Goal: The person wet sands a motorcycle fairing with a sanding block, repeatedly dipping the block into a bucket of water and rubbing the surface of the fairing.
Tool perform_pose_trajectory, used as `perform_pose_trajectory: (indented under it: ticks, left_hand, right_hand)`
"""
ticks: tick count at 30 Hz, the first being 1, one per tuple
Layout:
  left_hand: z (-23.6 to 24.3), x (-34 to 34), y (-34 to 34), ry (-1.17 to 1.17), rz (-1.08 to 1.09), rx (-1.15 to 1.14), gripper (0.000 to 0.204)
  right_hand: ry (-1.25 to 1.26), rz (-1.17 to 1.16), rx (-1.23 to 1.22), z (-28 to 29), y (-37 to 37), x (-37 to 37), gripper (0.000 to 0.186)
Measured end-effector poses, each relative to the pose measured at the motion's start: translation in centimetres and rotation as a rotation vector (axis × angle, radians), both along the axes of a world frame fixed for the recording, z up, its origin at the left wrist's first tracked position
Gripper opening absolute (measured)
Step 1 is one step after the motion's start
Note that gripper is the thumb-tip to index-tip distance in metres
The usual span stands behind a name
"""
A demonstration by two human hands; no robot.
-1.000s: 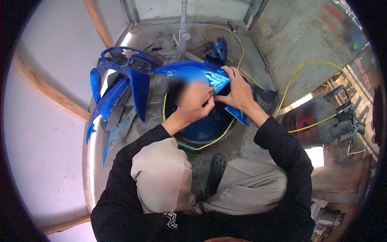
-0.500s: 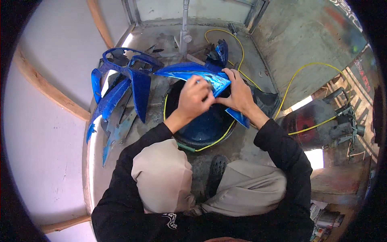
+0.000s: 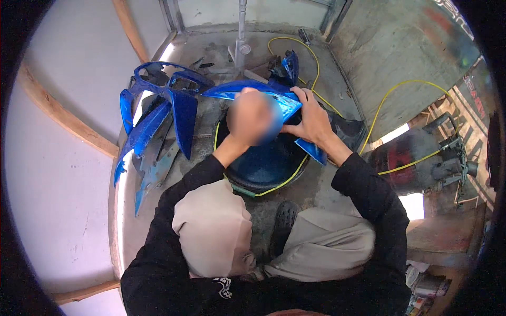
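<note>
Panel (image 3: 289, 107) pinched by the right hand (image 3: 315, 117) seems mid-rub and next needs holding still; left hand (image 3: 251, 118) grip is too blurry to tell.

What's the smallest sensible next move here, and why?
I'd probably lift the left hand slightly off the blue panel. It covers the panel's middle and is too blurred to show what lies beneath, while the surface between the hands looks paler and patchy. The right hand grips the right end, so the panel should stay steady.
</note>
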State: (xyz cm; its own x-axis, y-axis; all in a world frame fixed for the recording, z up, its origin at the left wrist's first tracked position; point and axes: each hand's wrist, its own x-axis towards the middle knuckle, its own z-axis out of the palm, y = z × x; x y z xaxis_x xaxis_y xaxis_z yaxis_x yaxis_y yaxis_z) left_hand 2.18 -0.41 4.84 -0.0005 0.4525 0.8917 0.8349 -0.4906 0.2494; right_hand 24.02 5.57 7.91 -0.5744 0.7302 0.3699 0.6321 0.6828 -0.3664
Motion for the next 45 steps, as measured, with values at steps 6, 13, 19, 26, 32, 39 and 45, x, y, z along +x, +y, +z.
perform_pose_trajectory:
  ticks: [6, 13, 19, 26, 32, 39, 45]
  left_hand:
    - [0.1, 0.2, -0.4, 0.077, -0.084, 0.034, 0.010]
    - [-0.9, 1.5, -0.5, 0.030, -0.239, 0.069, 0.009]
    - [-0.5, 1.3, -0.9, 0.004, -0.200, 0.070, 0.015]
    - [-0.5, -0.4, 0.0, -0.003, 0.030, 0.000, 0.013]
    - [-0.5, 0.2, -1.0, 0.090, -0.093, 0.065, 0.010]
    - [-0.9, 0.7, -0.6, 0.043, -0.138, 0.034, 0.009]
    - [-0.8, 1.7, -1.0, 0.033, -0.165, 0.050, 0.011]
  right_hand:
    - [0.010, 0.000, 0.059, -0.9, 0.4, 0.3, 0.125]
    - [-0.009, -0.020, 0.026, -1.2, 0.8, 1.2, 0.126]
    - [-0.018, -0.017, 0.020, -0.9, 0.5, 0.8, 0.121]
    - [-0.016, -0.007, 0.023, -0.1, -0.1, 0.3, 0.121]
    - [-0.037, -0.020, 0.058, -0.8, 0.1, 0.5, 0.123]
    - [-0.015, -0.018, 0.017, -1.0, 0.5, 0.7, 0.125]
    - [-0.009, -0.012, 0.031, -0.7, 0.3, 0.9, 0.125]
